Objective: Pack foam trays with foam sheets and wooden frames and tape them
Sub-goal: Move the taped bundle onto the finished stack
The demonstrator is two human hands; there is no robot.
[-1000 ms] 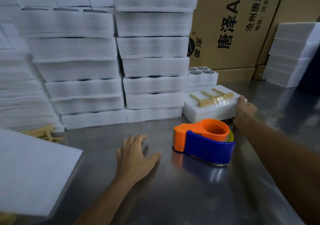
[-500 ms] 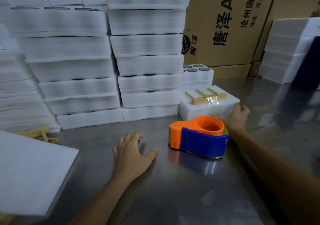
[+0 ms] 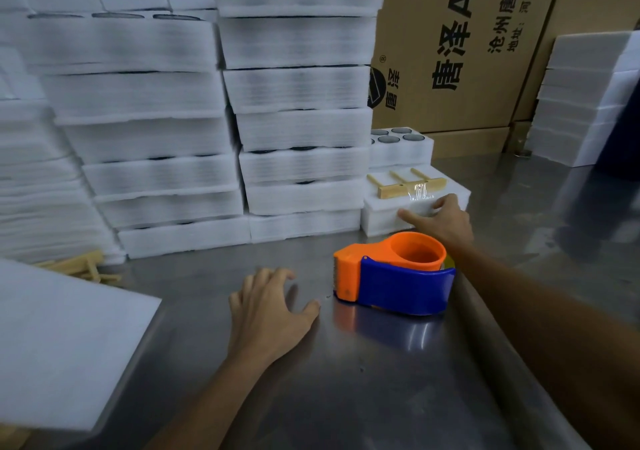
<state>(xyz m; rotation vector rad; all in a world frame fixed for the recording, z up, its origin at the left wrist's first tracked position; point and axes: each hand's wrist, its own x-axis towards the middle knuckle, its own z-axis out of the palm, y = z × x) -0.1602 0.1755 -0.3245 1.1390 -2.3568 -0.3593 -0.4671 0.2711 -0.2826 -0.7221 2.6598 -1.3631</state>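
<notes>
Now slid from the taped tray's (image 3: 388, 219) corner to its near face, right hand (image 3: 441, 222) flat, left hand (image 3: 268, 314) relaxed at seven o'clock: pack finished.

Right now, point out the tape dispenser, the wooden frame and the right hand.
tape dispenser (image 3: 403, 285): head view, blue side.
wooden frame (image 3: 398, 190): head view, front bar.
right hand (image 3: 441, 221): head view, back of hand.

Steel table (image 3: 398, 380) glossy; tape dispenser (image 3: 394, 276) smooth plastic; foam trays (image 3: 301, 130) matt; frame (image 3: 408, 186) bare wood.
</notes>
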